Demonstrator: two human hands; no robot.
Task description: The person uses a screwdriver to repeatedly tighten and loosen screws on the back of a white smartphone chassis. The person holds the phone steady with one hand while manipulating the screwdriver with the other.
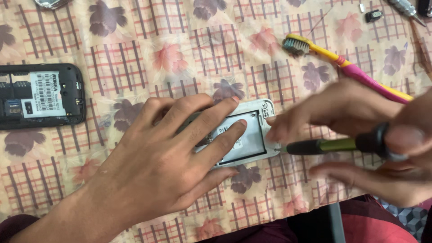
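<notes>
Left hand (166, 166) lies flat with fingers spread, pinning the opened silver phone (245, 135) to the bench under its fingertips, while just right of it the right hand (360, 135) grips a green-handled screwdriver (333, 145), tip at the phone's edge.

Black phone body (42, 96), yellow-pink toothbrush (346, 64), floral checked cloth (189, 54) underneath.
</notes>
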